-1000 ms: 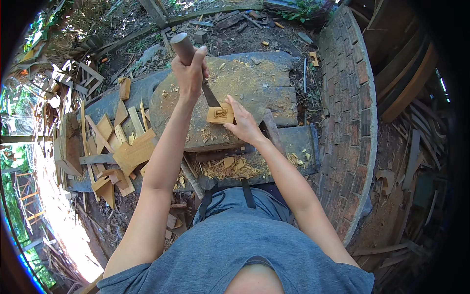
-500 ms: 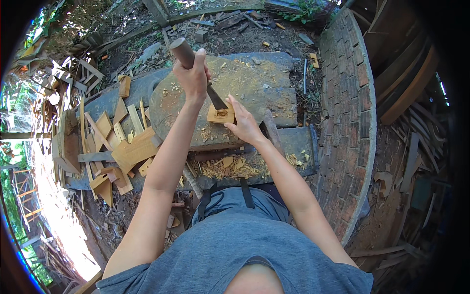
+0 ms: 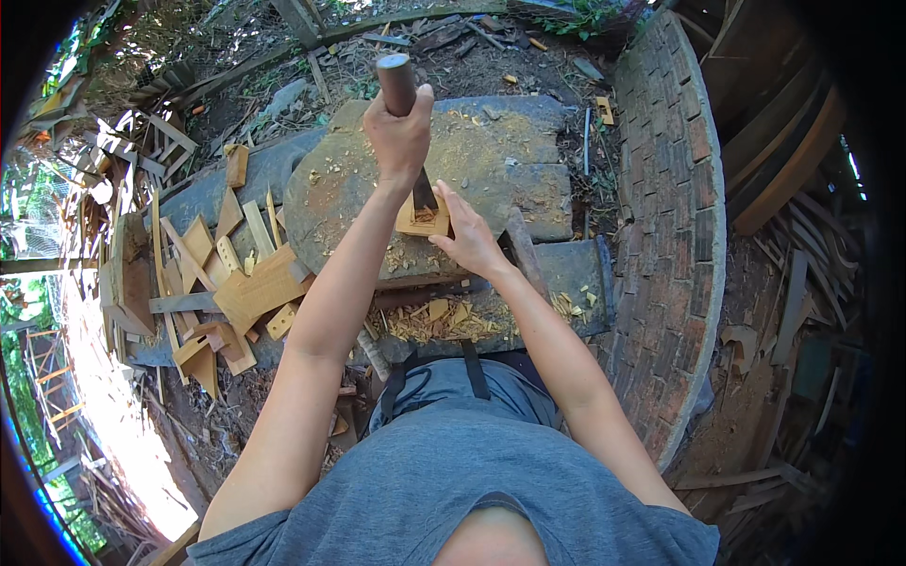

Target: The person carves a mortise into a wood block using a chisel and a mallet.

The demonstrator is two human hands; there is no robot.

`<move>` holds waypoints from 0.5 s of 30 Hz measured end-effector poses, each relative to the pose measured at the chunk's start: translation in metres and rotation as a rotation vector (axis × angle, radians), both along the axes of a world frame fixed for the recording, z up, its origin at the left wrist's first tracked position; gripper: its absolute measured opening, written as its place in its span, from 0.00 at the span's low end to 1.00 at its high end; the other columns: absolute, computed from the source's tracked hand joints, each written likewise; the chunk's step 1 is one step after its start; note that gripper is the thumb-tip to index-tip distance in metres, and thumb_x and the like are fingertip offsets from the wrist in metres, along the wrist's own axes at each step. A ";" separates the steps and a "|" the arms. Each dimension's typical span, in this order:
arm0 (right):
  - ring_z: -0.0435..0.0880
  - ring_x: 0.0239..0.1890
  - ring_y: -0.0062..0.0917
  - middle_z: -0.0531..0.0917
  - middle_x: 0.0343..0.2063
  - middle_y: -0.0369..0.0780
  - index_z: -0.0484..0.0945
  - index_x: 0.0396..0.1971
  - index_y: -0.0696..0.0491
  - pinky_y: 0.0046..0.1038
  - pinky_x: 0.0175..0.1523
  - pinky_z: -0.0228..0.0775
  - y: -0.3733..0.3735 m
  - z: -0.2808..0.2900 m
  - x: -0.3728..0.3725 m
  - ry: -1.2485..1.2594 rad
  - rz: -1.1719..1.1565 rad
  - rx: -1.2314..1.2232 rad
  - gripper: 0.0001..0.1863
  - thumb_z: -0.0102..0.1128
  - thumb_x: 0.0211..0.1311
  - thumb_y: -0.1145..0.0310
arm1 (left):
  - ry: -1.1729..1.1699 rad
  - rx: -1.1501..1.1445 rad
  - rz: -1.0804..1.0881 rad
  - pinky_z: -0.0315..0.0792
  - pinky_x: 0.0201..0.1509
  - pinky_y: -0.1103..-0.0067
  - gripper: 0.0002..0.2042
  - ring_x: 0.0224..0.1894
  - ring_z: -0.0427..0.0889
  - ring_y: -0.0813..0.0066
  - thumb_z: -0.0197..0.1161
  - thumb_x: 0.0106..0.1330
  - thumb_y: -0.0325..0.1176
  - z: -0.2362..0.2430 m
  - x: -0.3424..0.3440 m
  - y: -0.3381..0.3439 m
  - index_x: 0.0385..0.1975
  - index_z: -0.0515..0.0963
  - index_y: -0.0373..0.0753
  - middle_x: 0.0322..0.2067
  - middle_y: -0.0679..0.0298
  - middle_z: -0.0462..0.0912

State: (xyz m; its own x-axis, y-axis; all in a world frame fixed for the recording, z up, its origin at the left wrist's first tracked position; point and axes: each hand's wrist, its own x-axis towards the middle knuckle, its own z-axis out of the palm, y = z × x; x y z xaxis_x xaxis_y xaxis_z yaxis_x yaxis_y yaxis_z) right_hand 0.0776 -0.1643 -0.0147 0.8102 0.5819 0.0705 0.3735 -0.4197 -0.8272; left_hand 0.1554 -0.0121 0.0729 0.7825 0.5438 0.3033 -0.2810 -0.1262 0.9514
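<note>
My left hand (image 3: 396, 140) is closed around the thick round handle of a chisel (image 3: 397, 87). The dark blade slants down, and its tip meets a small hollow full of chips in the top of a wooden block (image 3: 411, 225). That pale block lies flat on a broad wooden slab (image 3: 330, 198). Pressed along the block's right side, my right hand (image 3: 469, 238) grips it, with the thumb at the near edge and the fingers at the far one.
Wood shavings (image 3: 444, 323) are heaped along the slab's near side. Offcuts and boards (image 3: 260, 288) are piled to the left. A low brick wall (image 3: 665, 236) stands close on the right. Beyond the slab, soil is strewn with scraps.
My left hand and the chisel handle have swung right, so the chisel stands more upright, its tip still at the hollow. My right hand and the block have hardly moved.
</note>
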 end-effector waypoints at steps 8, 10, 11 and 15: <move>0.67 0.68 0.43 0.69 0.66 0.45 0.51 0.72 0.52 0.39 0.69 0.64 0.000 -0.003 0.000 -0.026 -0.001 0.015 0.48 0.70 0.53 0.75 | 0.016 0.021 0.004 0.64 0.14 0.83 0.11 0.11 0.71 0.83 0.66 0.64 0.32 0.000 0.007 0.003 0.24 0.72 0.37 0.14 0.69 0.72; 0.67 0.68 0.43 0.69 0.66 0.45 0.50 0.72 0.53 0.39 0.70 0.63 0.000 -0.004 0.000 -0.024 0.002 0.022 0.49 0.70 0.53 0.75 | 0.034 -0.028 -0.005 0.64 0.14 0.83 0.11 0.11 0.71 0.83 0.66 0.63 0.32 0.003 0.006 0.006 0.23 0.72 0.37 0.14 0.69 0.72; 0.67 0.68 0.43 0.69 0.66 0.45 0.50 0.72 0.53 0.39 0.70 0.63 -0.001 -0.005 0.001 -0.036 0.003 0.024 0.49 0.70 0.53 0.75 | 0.052 -0.076 -0.014 0.64 0.13 0.83 0.11 0.11 0.71 0.83 0.66 0.63 0.32 0.004 0.006 0.008 0.23 0.71 0.37 0.14 0.69 0.72; 0.66 0.68 0.43 0.69 0.66 0.44 0.50 0.72 0.53 0.39 0.70 0.63 -0.002 -0.005 0.001 -0.040 0.001 0.012 0.48 0.69 0.53 0.76 | 0.056 -0.105 -0.031 0.63 0.13 0.83 0.12 0.11 0.71 0.83 0.66 0.63 0.32 0.008 0.004 0.006 0.23 0.71 0.38 0.13 0.69 0.72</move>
State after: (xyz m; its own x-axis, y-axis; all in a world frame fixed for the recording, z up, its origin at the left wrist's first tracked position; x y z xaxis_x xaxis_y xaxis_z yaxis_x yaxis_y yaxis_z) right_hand 0.0784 -0.1667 -0.0199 0.8057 0.5820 0.1097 0.4067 -0.4090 -0.8169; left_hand 0.1597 -0.0064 0.0807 0.8136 0.5455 0.2014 -0.2291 -0.0176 0.9732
